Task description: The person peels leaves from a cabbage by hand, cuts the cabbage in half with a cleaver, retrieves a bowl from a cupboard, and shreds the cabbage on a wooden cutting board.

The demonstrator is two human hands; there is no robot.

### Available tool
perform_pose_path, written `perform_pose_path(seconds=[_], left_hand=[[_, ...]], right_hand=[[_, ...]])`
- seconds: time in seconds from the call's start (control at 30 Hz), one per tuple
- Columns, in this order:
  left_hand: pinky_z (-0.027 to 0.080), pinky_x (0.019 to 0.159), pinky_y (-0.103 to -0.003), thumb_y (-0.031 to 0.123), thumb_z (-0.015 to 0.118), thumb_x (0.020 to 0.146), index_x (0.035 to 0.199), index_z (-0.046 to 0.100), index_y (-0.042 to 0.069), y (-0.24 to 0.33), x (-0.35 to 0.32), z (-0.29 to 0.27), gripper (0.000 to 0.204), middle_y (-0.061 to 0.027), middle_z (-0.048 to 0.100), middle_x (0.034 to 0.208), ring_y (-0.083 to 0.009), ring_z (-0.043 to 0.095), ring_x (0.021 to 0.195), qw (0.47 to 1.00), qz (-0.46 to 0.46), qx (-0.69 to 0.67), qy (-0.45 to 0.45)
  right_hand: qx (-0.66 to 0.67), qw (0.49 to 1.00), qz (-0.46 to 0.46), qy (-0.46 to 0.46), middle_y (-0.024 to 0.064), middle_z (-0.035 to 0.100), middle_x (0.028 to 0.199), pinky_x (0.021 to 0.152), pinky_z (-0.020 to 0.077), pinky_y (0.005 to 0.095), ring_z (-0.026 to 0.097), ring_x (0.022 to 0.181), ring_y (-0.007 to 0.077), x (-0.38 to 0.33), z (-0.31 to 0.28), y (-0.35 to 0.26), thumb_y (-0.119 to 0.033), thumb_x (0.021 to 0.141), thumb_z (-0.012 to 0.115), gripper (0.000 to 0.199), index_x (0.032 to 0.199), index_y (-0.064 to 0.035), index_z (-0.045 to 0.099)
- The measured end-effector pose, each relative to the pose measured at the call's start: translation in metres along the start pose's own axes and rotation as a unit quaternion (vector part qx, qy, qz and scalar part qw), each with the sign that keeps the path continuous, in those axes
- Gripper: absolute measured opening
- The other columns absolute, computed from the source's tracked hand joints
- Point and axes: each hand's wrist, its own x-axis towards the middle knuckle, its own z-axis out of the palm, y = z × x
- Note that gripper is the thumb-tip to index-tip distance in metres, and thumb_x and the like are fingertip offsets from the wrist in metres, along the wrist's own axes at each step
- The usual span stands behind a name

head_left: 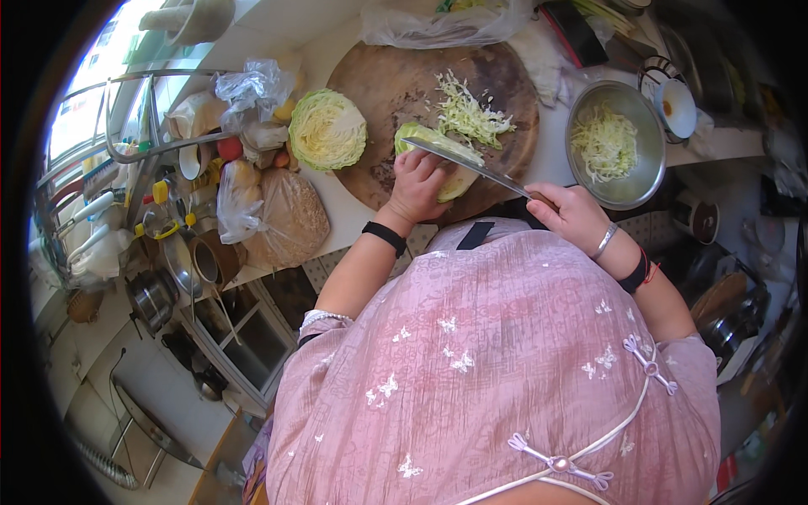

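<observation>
On a round wooden cutting board [379,76] lies a piece of cabbage [457,183], with my left hand [416,186] closed over its near left side, fingertips curled. My right hand [571,217] grips the wooden handle of a kitchen knife [480,168]. The blade slants across the cabbage piece, its tip toward the far left, close to my left fingers. A heap of shredded cabbage [473,114] lies on the board just beyond the blade. Half a cabbage [328,130], cut face up, sits at the board's left edge, partly over the counter.
Right of the board stands a metal bowl [617,199] holding shredded cabbage, with white enamel cups [673,108] beyond it. Bagged food [288,220] and a metal rack [126,154] crowd the left. A clear plastic bag [446,23] lies behind the board.
</observation>
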Motion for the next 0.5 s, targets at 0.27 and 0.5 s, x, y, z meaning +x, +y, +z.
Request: perform_pose_path(seconds=[0.27,0.5], left_hand=[[0.037,0.099,-0.052,0.033,0.085,0.048,0.109,0.068,0.015,-0.003,0.005,-0.002,0.066,-0.0095,0.060,0.123,-0.0341,0.052,0.120,0.999,0.012,-0.002,-0.034],[0.038,0.100,-0.051,0.033,0.084,0.049,0.109,0.067,0.014,-0.006,0.005,-0.005,0.064,-0.0094,0.060,0.123,-0.0341,0.053,0.119,0.999,0.012,-0.018,-0.036]], right_hand=[[0.022,0.999,-0.032,0.028,0.0208,0.070,0.086,0.074,0.0537,0.0430,0.069,0.083,0.0396,0.053,0.036,0.021,-0.037,0.099,0.059,0.036,0.113,-0.0053,0.067],[0.044,0.998,-0.025,0.037,0.0217,0.069,0.086,0.072,0.0531,0.0441,0.068,0.083,0.0404,0.039,0.041,0.030,-0.038,0.099,0.060,0.036,0.115,-0.0062,0.066]])
